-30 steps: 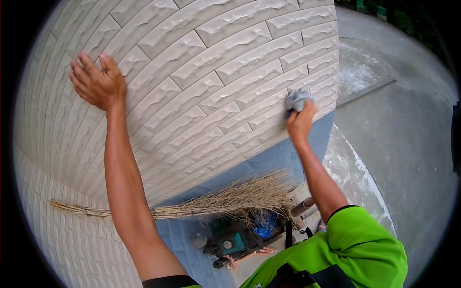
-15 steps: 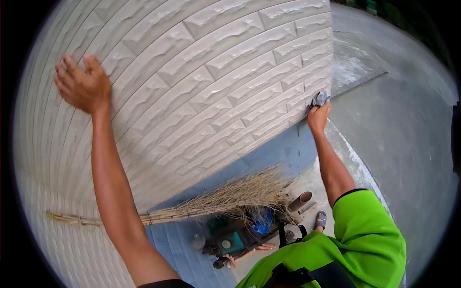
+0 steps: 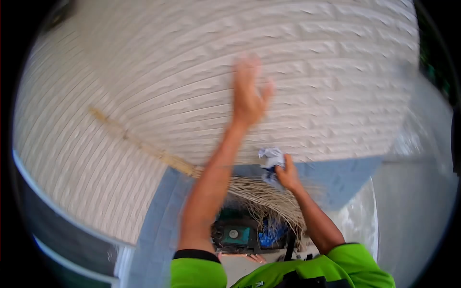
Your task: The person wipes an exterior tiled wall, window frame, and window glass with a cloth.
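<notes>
Holds left hand (image 3: 249,93) open at upper center of frame; blurred, cannot confirm contact with wall (image 3: 336,91). Grips crumpled cloth (image 3: 272,161) in right hand (image 3: 288,175), near frame center. Hides part of twig broom (image 3: 271,198) behind left forearm (image 3: 214,182). Bears 1 white mark (image 3: 259,284) on green shirt (image 3: 367,266), bottom edge, too small to read.

1) Pale, light-patched concrete ground (image 3: 357,211), with a smooth grey concrete stretch (image 3: 413,206) beyond its curved edge
2) Low on the pale ground, a black box-like object with a green top and round pale cap (image 3: 234,234)
3) Just beside it, crumpled bright blue plastic (image 3: 271,237), partly hidden by a dry-twig broom's bristles (image 3: 269,197); whether these touch the ground cannot be seen
</notes>
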### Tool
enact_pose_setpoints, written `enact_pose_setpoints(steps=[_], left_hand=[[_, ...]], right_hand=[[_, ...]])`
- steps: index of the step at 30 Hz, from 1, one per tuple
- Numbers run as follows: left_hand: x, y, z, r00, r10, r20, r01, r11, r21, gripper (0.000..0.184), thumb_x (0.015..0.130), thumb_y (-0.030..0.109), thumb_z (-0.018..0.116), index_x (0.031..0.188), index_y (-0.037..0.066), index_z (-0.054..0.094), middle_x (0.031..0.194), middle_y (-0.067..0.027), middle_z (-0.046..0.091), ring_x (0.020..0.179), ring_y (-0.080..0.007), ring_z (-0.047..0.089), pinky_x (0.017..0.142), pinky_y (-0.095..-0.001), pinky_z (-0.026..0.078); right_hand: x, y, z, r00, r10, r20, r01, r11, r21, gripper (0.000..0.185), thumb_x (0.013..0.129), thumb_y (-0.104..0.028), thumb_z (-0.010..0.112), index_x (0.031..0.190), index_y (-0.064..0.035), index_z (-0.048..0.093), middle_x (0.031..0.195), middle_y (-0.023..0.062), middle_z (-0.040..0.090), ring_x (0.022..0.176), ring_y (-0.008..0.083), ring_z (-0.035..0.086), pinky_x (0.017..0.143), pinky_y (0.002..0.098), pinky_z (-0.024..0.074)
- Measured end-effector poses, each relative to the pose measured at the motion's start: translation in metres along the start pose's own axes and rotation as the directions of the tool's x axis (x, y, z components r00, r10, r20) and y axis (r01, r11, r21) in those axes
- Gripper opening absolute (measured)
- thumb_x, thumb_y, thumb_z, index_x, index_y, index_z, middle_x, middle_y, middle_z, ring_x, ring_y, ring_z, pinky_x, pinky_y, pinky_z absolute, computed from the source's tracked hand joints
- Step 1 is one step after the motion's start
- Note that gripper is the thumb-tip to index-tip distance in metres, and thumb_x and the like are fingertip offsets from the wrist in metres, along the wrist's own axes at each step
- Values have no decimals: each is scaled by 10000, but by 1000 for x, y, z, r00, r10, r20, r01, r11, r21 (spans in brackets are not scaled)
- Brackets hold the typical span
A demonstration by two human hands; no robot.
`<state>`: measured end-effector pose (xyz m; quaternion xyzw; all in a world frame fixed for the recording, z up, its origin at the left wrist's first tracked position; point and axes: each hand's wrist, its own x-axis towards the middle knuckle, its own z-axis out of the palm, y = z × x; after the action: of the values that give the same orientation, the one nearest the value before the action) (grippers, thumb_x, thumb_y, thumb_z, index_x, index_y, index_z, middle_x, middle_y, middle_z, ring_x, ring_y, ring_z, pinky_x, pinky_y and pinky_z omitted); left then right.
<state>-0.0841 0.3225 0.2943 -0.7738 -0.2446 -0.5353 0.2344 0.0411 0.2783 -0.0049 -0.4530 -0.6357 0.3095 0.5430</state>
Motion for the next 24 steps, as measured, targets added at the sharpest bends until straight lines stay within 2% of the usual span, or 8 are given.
enact_pose_setpoints(steps=[4, 6, 8, 9, 12, 15, 19, 24], left_hand=[[-215, 70, -28, 614, -659, 434, 783, 578, -230, 743, 1033, 427, 549, 1595, 33, 265, 1644, -264, 227, 1536, -399, 191, 1240, -484, 177], [-288, 121, -28, 350, -769, 535, 899, 115, -423, 770, 1035, 451, 547, 1607, 51, 222, 1613, -192, 311, 1498, -304, 287, 1222, -407, 231], [-333, 169, -32, 197, -763, 616, 746, -292, -599, 787, 1022, 442, 591, 1616, 91, 210, 1543, -103, 398, 1416, -230, 393, 1153, -387, 356], [-339, 192, -39, -64, -813, 579, 676, -462, -574, 655, 1010, 407, 623, 1532, 92, 381, 1396, -74, 544, 1251, -188, 555, 1013, -358, 489], [-387, 224, -50, -321, -794, 516, 493, -605, -625, 455, 997, 354, 652, 1352, 86, 557, 1187, -30, 662, 1020, -148, 657, 859, -315, 544], [-419, 261, -49, -333, -860, 386, 564, -510, -650, 313, 988, 301, 658, 1215, 86, 635, 1034, -7, 706, 899, -146, 678, 786, -319, 541], [-451, 311, -31, -356, -904, 237, 650, -421, -633, 314, 976, 266, 661, 1233, 88, 637, 990, -13, 705, 886, -141, 670, 749, -326, 527], [-454, 369, -34, -626, -736, 260, 540, -648, -537, 438, 902, 364, 726, 1236, 96, 632, 919, -15, 675, 786, -154, 634, 634, -333, 484]], right_hand=[[-21, -49, -18, 969, -220, 110, 218, 975, 33, 461, 860, -110, 619, 1283, 28, 500, 1132, 241, 605, 1026, 356, 599, 935, 421, 477], [-43, -57, -10, 909, -289, 300, 296, 955, 21, 563, 858, -147, 640, 1355, 50, 463, 1192, 285, 578, 1083, 420, 586, 969, 475, 461], [-73, -47, 0, 810, -308, 499, 342, 939, 25, 715, 874, -211, 666, 1471, 60, 381, 1321, 297, 549, 1213, 428, 556, 1049, 457, 435], [-89, -42, 5, 761, -269, 590, 321, 947, 18, 802, 884, -261, 684, 1525, 64, 328, 1399, 294, 524, 1298, 428, 530, 1106, 435, 413], [-119, -54, -7, 505, -62, 861, 187, 982, -39, 852, 897, -335, 707, 1534, 75, 317, 1416, 305, 526, 1317, 438, 524, 1128, 425, 405], [-135, -46, -23, 382, 56, 922, 205, 968, -144, 846, 892, -370, 736, 1520, 57, 362, 1378, 319, 556, 1283, 428, 560, 1107, 428, 428], [-153, -29, -48, 400, -70, 914, 293, 955, -55, 829, 891, -387, 747, 1513, 32, 395, 1345, 327, 581, 1260, 412, 588, 1093, 431, 442], [-195, 2, -60, 208, -50, 977, 63, 997, 38, 829, 891, -394, 763, 1514, 16, 402, 1388, 314, 532, 1286, 401, 547, 1028, 457, 482]])
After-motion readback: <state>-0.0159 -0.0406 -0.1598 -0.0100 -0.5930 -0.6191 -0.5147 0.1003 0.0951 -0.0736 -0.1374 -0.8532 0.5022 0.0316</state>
